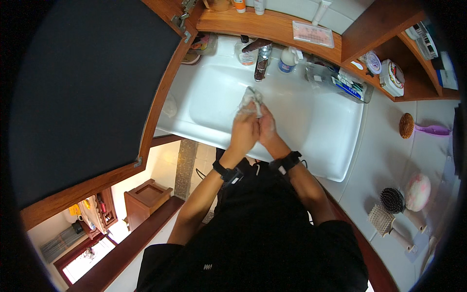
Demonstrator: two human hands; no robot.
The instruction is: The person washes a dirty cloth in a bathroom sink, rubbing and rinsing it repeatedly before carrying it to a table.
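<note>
Over the front part of a white washbasin, my left hand and my right hand are pressed together around a wet, whitish cloth. The cloth bunches up beyond the fingertips, just short of the faucet, which has a dark handle. Some fingers are blurred and partly hidden by the cloth and by each other. Both wrists wear black straps. Behind the basin, a clear pump bottle stands left of the faucet and a white bottle with a blue label stands right of it.
An open cabinet door with a wooden frame reaches over the left side. A wooden shelf runs behind the basin. A clear tray of toiletries sits at its back right corner. Several brushes, one a purple-handled brush, hang on the tiled wall at right.
</note>
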